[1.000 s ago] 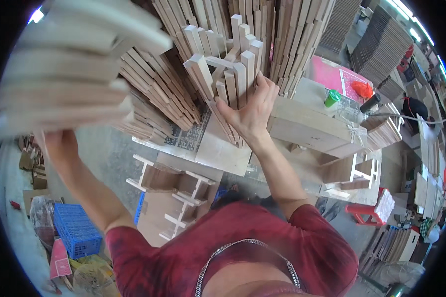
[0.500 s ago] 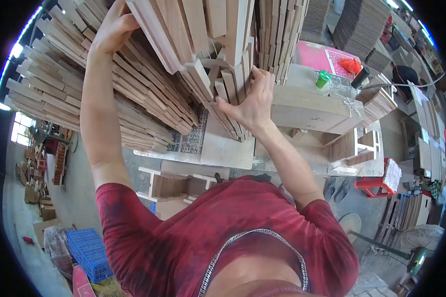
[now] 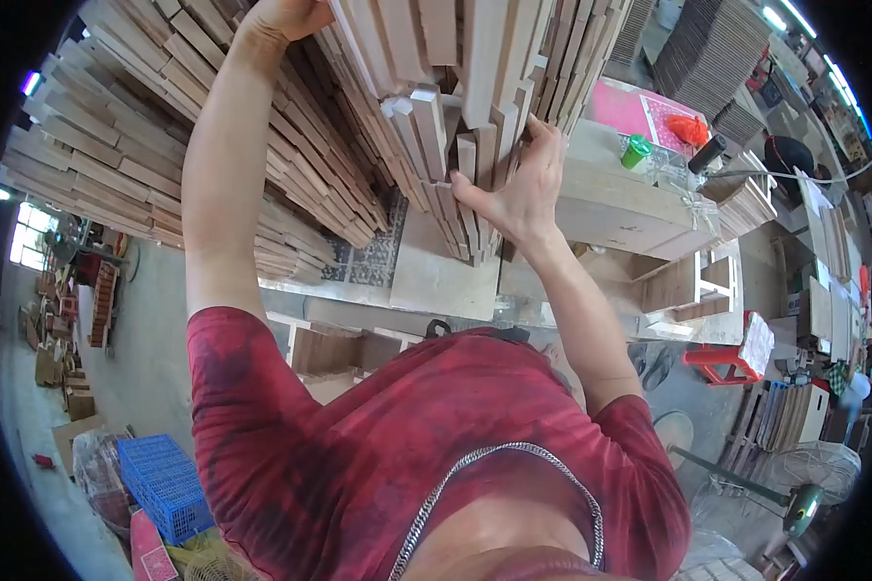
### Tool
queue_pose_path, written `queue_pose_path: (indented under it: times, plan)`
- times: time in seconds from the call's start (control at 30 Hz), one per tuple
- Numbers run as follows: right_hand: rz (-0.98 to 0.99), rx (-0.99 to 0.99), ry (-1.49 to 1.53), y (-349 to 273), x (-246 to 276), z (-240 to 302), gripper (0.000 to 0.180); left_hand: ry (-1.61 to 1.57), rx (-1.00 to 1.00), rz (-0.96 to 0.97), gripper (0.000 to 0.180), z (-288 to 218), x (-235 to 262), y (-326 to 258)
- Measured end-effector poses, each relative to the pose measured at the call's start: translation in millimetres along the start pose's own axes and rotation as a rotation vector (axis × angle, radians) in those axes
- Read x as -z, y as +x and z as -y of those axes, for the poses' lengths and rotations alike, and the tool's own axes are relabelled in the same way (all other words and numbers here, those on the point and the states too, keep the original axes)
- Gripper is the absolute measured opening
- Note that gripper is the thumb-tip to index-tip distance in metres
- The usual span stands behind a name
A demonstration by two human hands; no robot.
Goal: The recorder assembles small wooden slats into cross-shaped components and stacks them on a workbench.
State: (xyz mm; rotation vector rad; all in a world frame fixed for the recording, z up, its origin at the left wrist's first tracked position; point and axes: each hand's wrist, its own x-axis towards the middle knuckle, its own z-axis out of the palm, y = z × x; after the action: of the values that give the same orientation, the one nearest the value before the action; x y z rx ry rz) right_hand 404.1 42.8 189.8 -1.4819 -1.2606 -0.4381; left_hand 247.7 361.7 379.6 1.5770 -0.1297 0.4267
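In front of me rises a stack of pale wooden strips point(image 3: 451, 218), stood close together in rows. An upper bundle of longer strips point(image 3: 421, 39) sits over it, with gaps showing between some pieces. My left hand point(image 3: 291, 17) is at the top edge, against the bundle's left side; its fingers are mostly cut off or hidden. Around the lower stack's near right corner my right hand point(image 3: 518, 198) is closed, thumb on the front face and fingers along the right side.
More wooden strips point(image 3: 97, 174) fan out on the left. A long cardboard box point(image 3: 615, 215), a green-lidded cup point(image 3: 636, 151) and a red bag point(image 3: 688, 130) lie right on the worktable point(image 3: 446, 281). A red stool point(image 3: 736, 353), a fan point(image 3: 804, 484) and a blue crate point(image 3: 165, 484) stand on the floor.
My left hand and the upper bundle have shifted right, over the lower stack. My right hand stays on the stack's corner. The whole view has swung slightly.
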Motion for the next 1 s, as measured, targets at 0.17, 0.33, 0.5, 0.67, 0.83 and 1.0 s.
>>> queue_pose_path:
  times: [0.17,0.33,0.5,0.67,0.83,1.0]
  plan:
    - [0.033,-0.008,0.026,0.7,-1.4,1.8,0.091,-0.158,0.004,-0.024,0.042,7.8,-23.5,4.2]
    - [0.040,-0.031,0.013,-0.6,0.5,-2.4,0.092,-0.299,0.044,-0.101,0.039,37.2,-33.5,12.7]
    - [0.049,-0.054,0.011,1.0,-0.8,1.0,0.091,-0.387,-0.038,-0.421,0.030,49.3,-52.2,3.0]
    - [0.032,-0.024,0.021,1.6,0.3,7.5,0.090,-0.435,-0.247,-0.161,0.037,77.3,-4.3,-6.1]
    - [-0.008,-0.032,0.013,2.4,1.2,3.0,0.089,-0.341,-0.429,0.170,0.047,64.9,-35.8,10.0]
    - [-0.032,-0.012,0.057,1.9,0.2,4.3,0.091,-0.281,-0.362,-0.171,0.044,51.7,-45.0,9.4]
